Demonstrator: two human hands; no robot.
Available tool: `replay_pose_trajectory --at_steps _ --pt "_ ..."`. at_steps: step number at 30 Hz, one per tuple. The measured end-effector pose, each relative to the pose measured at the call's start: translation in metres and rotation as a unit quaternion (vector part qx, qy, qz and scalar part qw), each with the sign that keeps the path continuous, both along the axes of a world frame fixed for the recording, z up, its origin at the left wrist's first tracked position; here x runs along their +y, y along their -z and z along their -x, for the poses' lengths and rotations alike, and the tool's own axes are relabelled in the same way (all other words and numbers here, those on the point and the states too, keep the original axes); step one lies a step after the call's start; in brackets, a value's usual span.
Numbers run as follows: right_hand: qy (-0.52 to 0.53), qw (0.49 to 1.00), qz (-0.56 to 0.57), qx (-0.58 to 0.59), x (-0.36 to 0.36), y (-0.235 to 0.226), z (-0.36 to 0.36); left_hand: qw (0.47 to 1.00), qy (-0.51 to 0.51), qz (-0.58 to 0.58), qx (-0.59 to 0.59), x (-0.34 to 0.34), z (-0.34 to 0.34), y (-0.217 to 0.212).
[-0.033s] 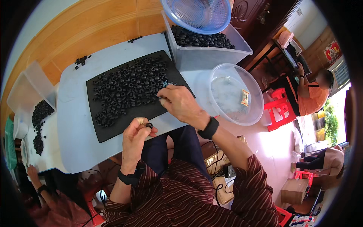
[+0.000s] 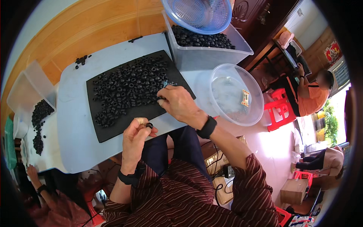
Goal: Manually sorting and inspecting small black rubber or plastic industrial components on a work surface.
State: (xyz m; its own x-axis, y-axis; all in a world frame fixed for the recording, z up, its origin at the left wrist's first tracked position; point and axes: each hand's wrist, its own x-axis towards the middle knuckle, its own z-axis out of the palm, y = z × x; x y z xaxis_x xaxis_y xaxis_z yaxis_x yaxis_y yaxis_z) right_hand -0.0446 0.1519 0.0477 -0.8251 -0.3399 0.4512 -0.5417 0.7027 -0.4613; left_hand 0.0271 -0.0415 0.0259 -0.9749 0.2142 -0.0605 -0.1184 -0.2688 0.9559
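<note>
A black mat [image 2: 99, 134] lies on the light-blue table [image 2: 72, 125], with a spread of small black hollow cylindrical pieces [image 2: 128, 83] on it. My left hand [image 2: 135, 137] is closed just off the table's near edge, pinching a small black ring-shaped piece [image 2: 150, 125] between thumb and fingers. Over the right part of the mat, my right hand [image 2: 183, 106] pinches a small dark piece [image 2: 159, 99], mostly hidden by the fingertips. Tiny light-blue bits [image 2: 169, 82] lie on the mat just beyond that hand.
A clear bin [image 2: 211, 56] of black pieces, topped by a blue colander [image 2: 196, 17], stands at the back right. Nearer is a clear round tub [image 2: 236, 119] with a small wrapped packet [image 2: 245, 98]. Another clear box [image 2: 30, 87] sits left. Other people are nearby.
</note>
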Motion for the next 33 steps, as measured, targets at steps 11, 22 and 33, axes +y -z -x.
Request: replay_pose_trajectory --at_steps 11,22,33 --pt "0.087 0.995 -0.025 -0.032 -0.004 0.002 -0.005 0.999 0.018 0.0 0.029 -0.001 0.0 0.002" --pt "0.114 0.993 -0.024 0.013 0.0 0.004 -0.007 0.999 -0.041 -0.003 0.001 0.009 0.001 -0.001" --pt "-0.014 0.955 0.214 -0.204 -0.023 -0.021 -0.049 0.996 -0.049 -0.072 -0.022 0.005 0.004 0.006"
